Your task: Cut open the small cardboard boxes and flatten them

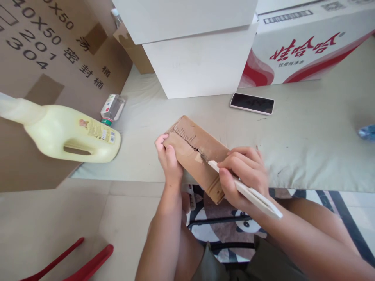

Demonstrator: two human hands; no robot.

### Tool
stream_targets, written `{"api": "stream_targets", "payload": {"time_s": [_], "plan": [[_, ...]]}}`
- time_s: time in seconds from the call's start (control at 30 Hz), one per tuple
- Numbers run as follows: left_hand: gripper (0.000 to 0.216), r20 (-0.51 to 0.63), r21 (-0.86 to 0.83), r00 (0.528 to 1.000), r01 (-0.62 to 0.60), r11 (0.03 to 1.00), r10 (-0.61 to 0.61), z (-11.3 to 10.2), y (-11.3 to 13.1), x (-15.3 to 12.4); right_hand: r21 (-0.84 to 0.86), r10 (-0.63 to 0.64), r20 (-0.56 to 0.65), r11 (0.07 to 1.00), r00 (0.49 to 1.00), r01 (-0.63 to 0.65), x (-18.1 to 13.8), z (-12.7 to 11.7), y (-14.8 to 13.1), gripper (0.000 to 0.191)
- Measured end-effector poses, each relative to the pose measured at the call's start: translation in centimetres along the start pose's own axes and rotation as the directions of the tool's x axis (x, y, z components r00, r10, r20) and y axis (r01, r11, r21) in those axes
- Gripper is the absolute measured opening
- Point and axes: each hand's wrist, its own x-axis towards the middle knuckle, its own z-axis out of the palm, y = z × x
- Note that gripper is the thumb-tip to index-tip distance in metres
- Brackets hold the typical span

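Note:
A small brown cardboard box (193,160) lies tilted at the front edge of the covered table, part of it jutting past the edge. Along its upper face runs a ragged, torn cut. My left hand (170,162) is closed on the box's left end, thumb on top. In my right hand (246,171) is a white utility knife (258,199), its tip at the lower right end of the cut. The blade itself is hard to make out.
A phone (252,104) lies behind the box, before stacked white boxes (199,62) and a red-and-white carton (301,54). To the left are a yellow jug (70,132), a small clear bottle (113,108) and a large brown carton (58,50). A blue plastic item (366,132) is far right.

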Motion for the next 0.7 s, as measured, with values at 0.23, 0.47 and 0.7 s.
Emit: {"api": "stream_targets", "payload": {"time_s": [0.23, 0.47, 0.7], "plan": [[0.036, 0.021, -0.012, 1.000, 0.004, 1.000, -0.003, 0.0, -0.3, -0.1, 0.042, 0.046, 0.024, 0.998, 0.999, -0.047, 0.1, -0.6, -0.1, 0.018], [0.039, 0.010, 0.016, 1.000, -0.017, 1.000, 0.017, -0.1, -0.4, 0.1, 0.053, 0.059, 0.043, 0.997, 0.997, -0.061, 0.2, -1.2, -0.2, 0.019], [0.039, 0.004, 0.004, 1.000, -0.025, 1.000, 0.025, 0.0, -0.6, 0.2, 0.106, 0.040, 0.084, 0.993, 0.996, -0.049, -0.4, -0.8, 0.4, 0.016]]}}
